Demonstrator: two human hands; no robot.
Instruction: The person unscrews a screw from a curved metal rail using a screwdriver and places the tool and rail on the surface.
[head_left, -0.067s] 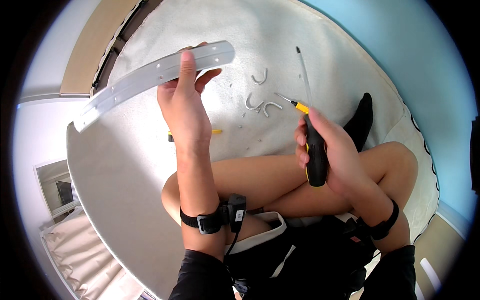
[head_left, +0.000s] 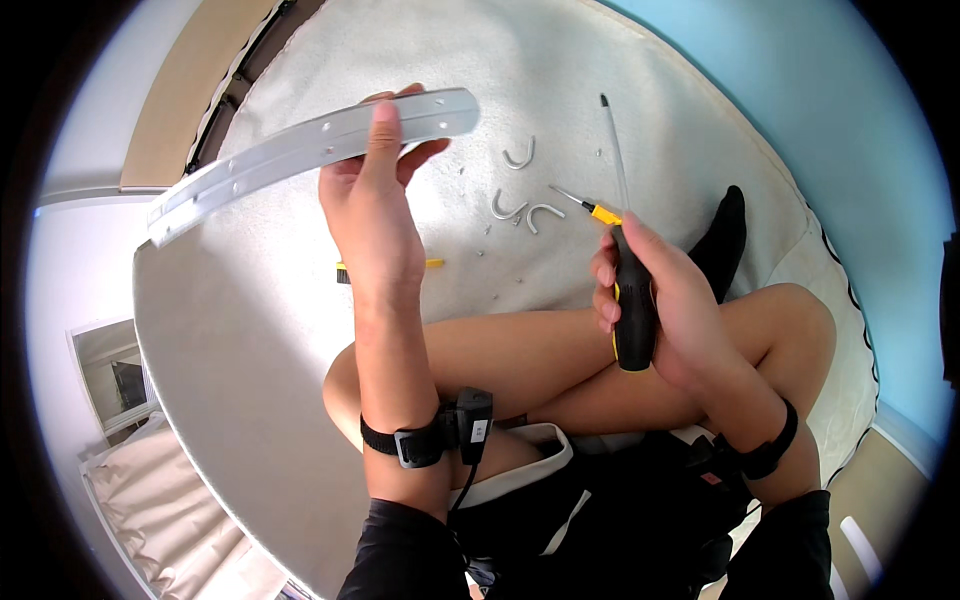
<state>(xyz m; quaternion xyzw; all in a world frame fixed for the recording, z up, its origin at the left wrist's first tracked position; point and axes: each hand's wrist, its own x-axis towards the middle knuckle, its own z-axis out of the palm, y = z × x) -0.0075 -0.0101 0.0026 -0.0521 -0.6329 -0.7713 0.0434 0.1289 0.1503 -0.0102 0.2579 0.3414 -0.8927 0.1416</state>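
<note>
A long silver metal rail (head_left: 275, 153) with rows of small holes is raised above the bed, gripped near its right end by my left hand (head_left: 372, 215). The thumb lies across its upper face and the fingers go behind it. My right hand (head_left: 672, 300) is wrapped round the black and yellow handle of a screwdriver (head_left: 634, 310), whose shaft points away from me. Three bent silver hooks (head_left: 518, 153) lie on the white cover between my hands. Beyond the right hand rests a smaller yellow screwdriver (head_left: 603, 214). The rail and the large screwdriver are apart.
Small screws (head_left: 480, 253) are scattered on the pale bedcover (head_left: 250, 370). Another black and yellow tool (head_left: 434, 263) is partly hidden by my left wrist. My crossed legs (head_left: 520, 350) are in front of me. A blue wall (head_left: 860, 190) rises at the right.
The rail in my left hand has shifted slightly to the right, its left end rising a little. The large screwdriver's tip has moved slightly right in my right hand.
</note>
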